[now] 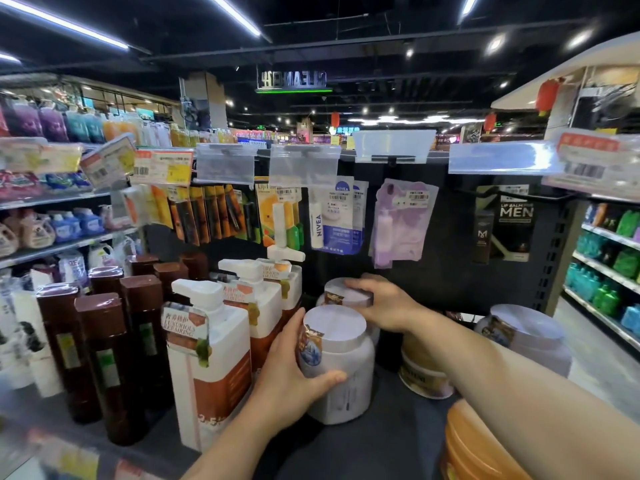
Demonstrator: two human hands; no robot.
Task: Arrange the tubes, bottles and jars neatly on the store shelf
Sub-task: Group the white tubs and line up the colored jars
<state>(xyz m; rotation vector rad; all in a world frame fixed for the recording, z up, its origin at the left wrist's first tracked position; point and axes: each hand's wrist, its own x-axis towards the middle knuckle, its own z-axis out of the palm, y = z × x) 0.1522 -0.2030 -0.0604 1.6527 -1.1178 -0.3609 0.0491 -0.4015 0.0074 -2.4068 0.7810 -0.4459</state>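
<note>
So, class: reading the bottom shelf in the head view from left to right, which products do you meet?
Dark brown bottles → white pump bottles → front white jar held by the left hand → gold-labelled tub → lavender-lidded jar.

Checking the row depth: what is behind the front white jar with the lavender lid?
Behind the front white jar with the lavender lid stands a second matching jar, gripped by the right hand, which covers most of it. Anything further back is hidden.

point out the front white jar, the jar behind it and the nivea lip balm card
front white jar (341, 372): head view, on its side wall
rear white jar (337, 289): head view, on its lid
nivea lip balm card (337, 220): head view, on the card's face
</note>
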